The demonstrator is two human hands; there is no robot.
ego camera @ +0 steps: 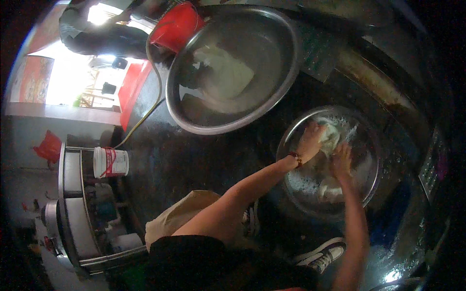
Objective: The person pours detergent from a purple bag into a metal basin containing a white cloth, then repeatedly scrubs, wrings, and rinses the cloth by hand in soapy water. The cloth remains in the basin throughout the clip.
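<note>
A round metal basin [378, 160] of soapy water stands on the floor before me. Inside it, my left hand [312, 141], with bracelets at the wrist, rests against a bunched pale wet cloth [330, 137]. My right hand [341, 159] lies at the cloth's near right side, fingers pointing away from me. Whether either hand grips the cloth is not clear. More pale cloth [330, 190] lies in the water at the near side of the basin, with foam around it.
A larger metal basin [227, 128] with water and a pale cloth [229, 74] stands at the upper middle. Beside it are a red bucket [177, 27] and a hose [159, 82]. A white bucket [122, 162] stands by a metal shelf [72, 218] at left. A person [105, 38] is at the upper left.
</note>
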